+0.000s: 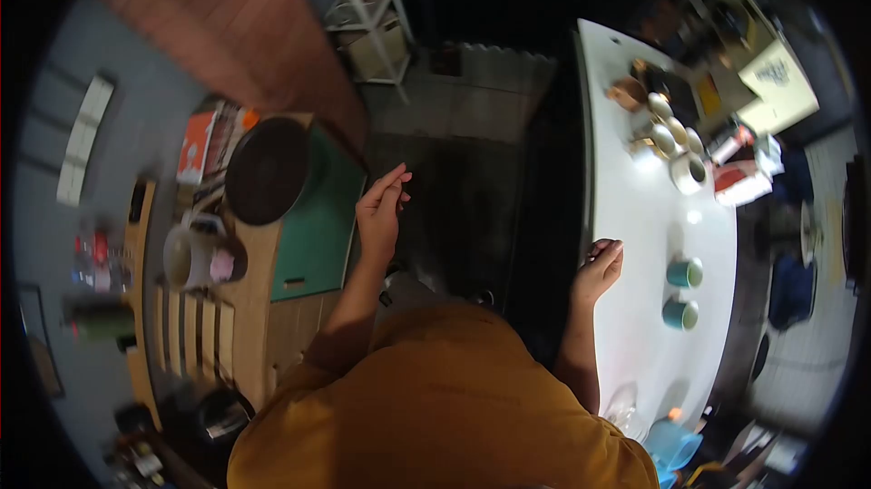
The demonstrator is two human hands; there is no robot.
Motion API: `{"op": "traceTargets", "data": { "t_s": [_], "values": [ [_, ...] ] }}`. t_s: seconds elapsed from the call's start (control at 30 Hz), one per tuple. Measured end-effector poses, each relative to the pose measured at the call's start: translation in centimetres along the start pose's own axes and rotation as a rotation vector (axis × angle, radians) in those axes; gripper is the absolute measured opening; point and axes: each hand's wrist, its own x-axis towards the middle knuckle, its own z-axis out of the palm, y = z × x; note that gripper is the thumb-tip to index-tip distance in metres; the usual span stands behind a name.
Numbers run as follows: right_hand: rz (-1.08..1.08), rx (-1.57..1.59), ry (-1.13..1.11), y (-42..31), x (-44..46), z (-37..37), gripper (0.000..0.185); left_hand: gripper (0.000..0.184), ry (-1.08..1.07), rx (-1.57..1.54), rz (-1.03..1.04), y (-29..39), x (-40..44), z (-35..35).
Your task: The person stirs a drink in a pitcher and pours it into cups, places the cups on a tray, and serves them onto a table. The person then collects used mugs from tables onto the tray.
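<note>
Mustard cloth shirt [445,389] nearest, head view. Left hand [379,215] released, fingers loosely bent, near flat green panel [318,239]; round dark disc [266,171] beyond panel, left of hand. Right hand [599,272] curled over edge of smooth white tabletop [640,344]; can't tell whether it grips anything. Two cylindrical teal mugs [678,273] right of it. Pale cups [673,133] ahead of right hand, blurred, overlapping; picture corners dark.

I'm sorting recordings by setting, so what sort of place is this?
Probably a kitchen or a small café-style drinks area: two teal cups and a cluster of mugs stand on a long white counter.
</note>
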Motion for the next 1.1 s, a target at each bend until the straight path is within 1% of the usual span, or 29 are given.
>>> {"op": "traceTargets", "data": {
  "t_s": [0.03, 0.1, 0.13, 0.23, 0.27, 0.3, 0.4, 0.43, 0.5, 0.53, 0.6, 0.63, 0.7, 0.73, 0.77, 0.83, 0.87, 0.9, 0.97, 1.0, 1.03, 1.1],
  "values": [
    [-0.008, 0.002, -0.053, 0.1, -0.2, 1.8, 0.035, 0.031, 0.032, 0.000, 0.018, 0.2, 0.1, -2.1],
    [-0.138, -0.032, -0.159, 0.1, -0.8, 6.2, 0.036, 0.032, 0.106, -0.043, 0.015, 0.2, 0.0, -6.5],
    [-0.128, -0.021, -0.207, 0.3, -1.4, 8.5, 0.037, 0.033, 0.132, -0.072, 0.001, 0.3, -0.1, -8.8],
    [-0.064, 0.021, -0.341, 1.5, -4.3, 16.2, 0.049, 0.034, 0.241, -0.175, -0.021, 0.8, -0.5, -16.1],
    [-0.047, 0.027, -0.428, 2.6, -5.2, 18.5, 0.059, 0.034, 0.284, -0.181, -0.015, 1.3, -0.5, -18.9],
    [-0.045, 0.022, -0.468, 2.8, -6.8, 21.0, 0.059, 0.035, 0.313, -0.187, -0.008, 1.7, -0.6, -21.4],
    [0.170, 0.112, -0.611, 3.3, -10.4, 29.2, 0.070, 0.036, 0.423, -0.213, 0.008, 3.0, -0.8, -27.7],
    [0.211, 0.075, -0.697, 3.3, -11.8, 31.6, 0.070, 0.036, 0.463, -0.211, 0.012, 3.4, -1.0, -29.5],
    [0.390, -0.063, -0.932, 2.2, -14.5, 36.0, 0.060, 0.037, 0.520, -0.164, 0.017, 4.3, -1.6, -32.5],
    [0.396, -0.067, -0.951, 1.9, -15.8, 37.8, 0.060, 0.038, 0.545, -0.115, 0.024, 4.6, -1.7, -33.8],
    [0.352, -0.361, -1.235, 1.5, -17.9, 41.2, 0.050, 0.040, 0.604, -0.082, 0.022, 4.5, -2.8, -35.8],
    [0.349, -0.367, -1.255, 1.7, -18.9, 42.6, 0.050, 0.043, 0.647, -0.047, 0.020, 4.3, -3.2, -36.7],
    [0.461, -0.457, -1.313, 2.7, -20.5, 45.2, 0.047, 0.044, 0.734, -0.030, 0.049, 3.9, -3.9, -38.1],
    [0.489, -0.474, -1.359, 3.7, -20.9, 46.5, 0.051, 0.045, 0.801, -0.004, 0.071, 3.7, -4.6, -38.3],
    [0.502, -0.486, -1.391, 5.5, -21.3, 47.6, 0.051, 0.045, 0.835, 0.002, 0.057, 3.7, -5.3, -38.4],
    [0.480, -0.494, -1.342, 8.6, -22.7, 49.8, 0.057, 0.048, 0.899, -0.083, 0.127, 4.2, -6.5, -38.8],
    [0.506, -0.507, -1.332, 9.0, -23.4, 50.8, 0.068, 0.050, 0.968, -0.096, 0.123, 4.5, -7.1, -38.6],
    [0.512, -0.494, -1.375, 10.9, -24.0, 51.9, 0.068, 0.052, 1.035, -0.076, 0.131, 5.2, -7.9, -38.1],
    [0.460, -0.654, -1.163, 16.6, -24.5, 53.8, 0.078, 0.048, 1.092, -0.103, 0.226, 5.7, -9.3, -37.3],
    [0.552, -0.664, -1.137, 17.1, -24.7, 54.5, 0.077, 0.048, 1.113, -0.078, 0.236, 5.7, -9.8, -36.6],
    [0.563, -0.650, -1.164, 17.6, -24.9, 55.2, 0.077, 0.047, 1.152, -0.112, 0.236, 5.6, -10.1, -35.9],
    [0.735, -0.715, -1.084, 19.6, -25.5, 56.3, 0.072, 0.047, 1.197, -0.132, 0.244, 5.8, -10.1, -34.4]
  ]
}}
